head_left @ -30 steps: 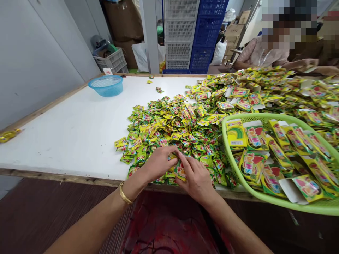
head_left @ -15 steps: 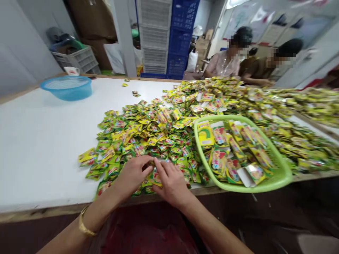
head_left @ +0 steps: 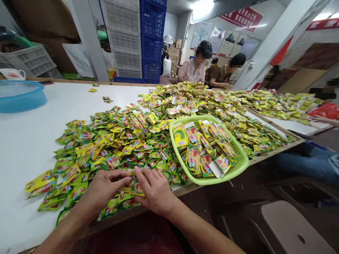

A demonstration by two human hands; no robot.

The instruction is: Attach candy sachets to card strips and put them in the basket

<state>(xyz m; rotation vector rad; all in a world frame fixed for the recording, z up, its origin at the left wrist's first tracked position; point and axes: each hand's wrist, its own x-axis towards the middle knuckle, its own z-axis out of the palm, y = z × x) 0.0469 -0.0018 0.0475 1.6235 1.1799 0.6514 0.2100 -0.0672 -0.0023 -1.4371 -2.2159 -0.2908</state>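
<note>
My right hand (head_left: 156,188) is closed around a small yellow-green candy box (head_left: 138,187), its thumb below and its fingers over the top. At the box's left end my left hand (head_left: 109,185) pinches with thumb and forefinger; the fingertips partly cover that end. Both hands are low over the front of a heap of green and yellow candy sachets (head_left: 106,143). Just right of them stands a light green plastic basket (head_left: 208,180), holding several boxes of the same print (head_left: 193,158), some with white flaps raised.
A blue plastic basin (head_left: 22,98) and a white cup (head_left: 13,74) are at the left of the white table (head_left: 23,141). More packets are piled toward the right, where co-workers (head_left: 194,68) sit behind. Stacked crates (head_left: 150,42) rise at the back. A stool (head_left: 293,225) stands lower right.
The view has turned to the right, so the table's contents appear further left. Both hands stay together at the small box; its printed face now shows more clearly.
</note>
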